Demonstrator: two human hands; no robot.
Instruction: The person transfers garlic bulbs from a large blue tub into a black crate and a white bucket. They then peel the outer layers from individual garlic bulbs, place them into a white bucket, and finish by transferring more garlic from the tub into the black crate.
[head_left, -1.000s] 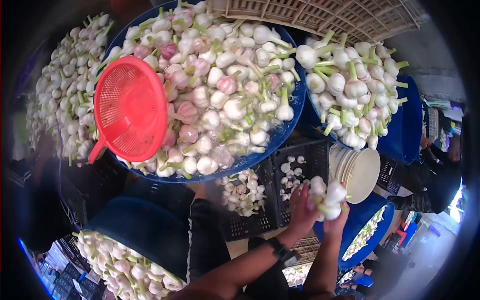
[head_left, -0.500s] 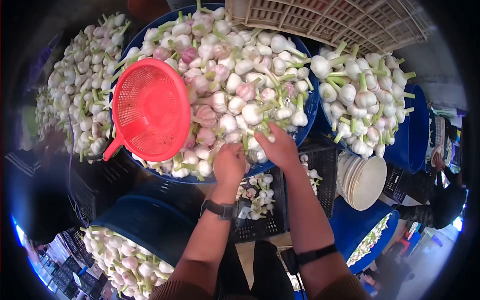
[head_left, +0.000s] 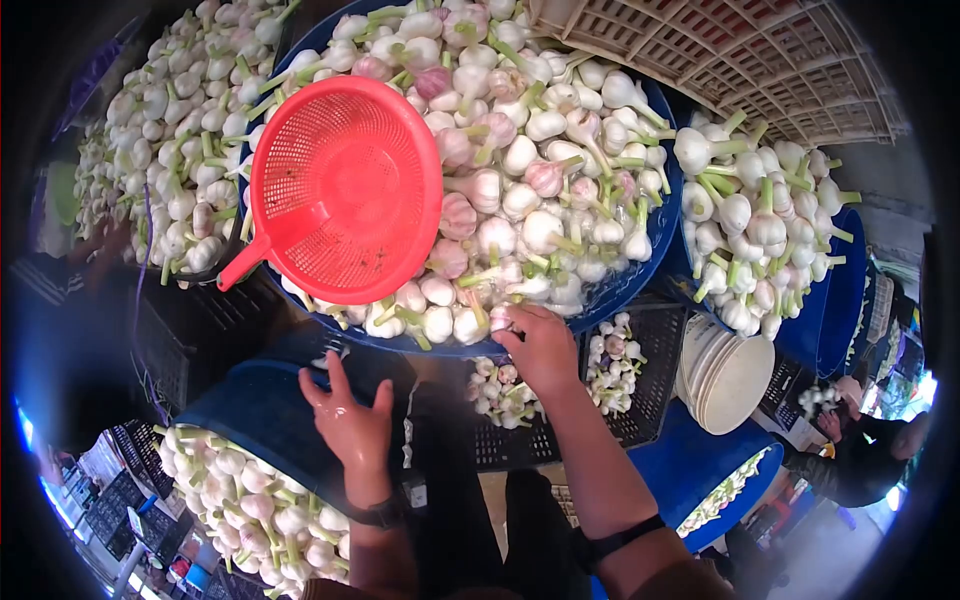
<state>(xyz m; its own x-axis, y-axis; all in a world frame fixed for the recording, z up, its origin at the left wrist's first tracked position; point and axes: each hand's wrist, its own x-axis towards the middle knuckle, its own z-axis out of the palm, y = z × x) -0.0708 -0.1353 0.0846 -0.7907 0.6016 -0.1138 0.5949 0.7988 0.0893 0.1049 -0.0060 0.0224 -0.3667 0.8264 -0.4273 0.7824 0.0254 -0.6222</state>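
Observation:
A big blue tub (head_left: 655, 270) is heaped with white and pinkish garlic bulbs (head_left: 520, 155), some lying in water at its near right side. My right hand (head_left: 543, 350) is over the tub's near rim, fingers closed on a garlic bulb (head_left: 500, 318). Lower left, my left hand (head_left: 352, 420) looks wet and holds nothing, its fingers spread apart above a dark blue barrel (head_left: 290, 405). Just past its fingertips is a small blurred whitish thing (head_left: 328, 357) that I cannot make out. A red plastic strainer (head_left: 365, 190) with a handle rests on the garlic at the left.
Black crates (head_left: 645, 405) holding smaller bulbs stand below the tub. More garlic (head_left: 765, 220) is piled at the right, beside stacked white buckets (head_left: 735, 385). A beige crate (head_left: 720, 60) sits at the back. Another person (head_left: 865, 440) works at far right.
My left hand has left the garlic and swung down left, its fingers opening. My right hand has drawn back to the tub's near rim with a bulb. The view has shifted slightly.

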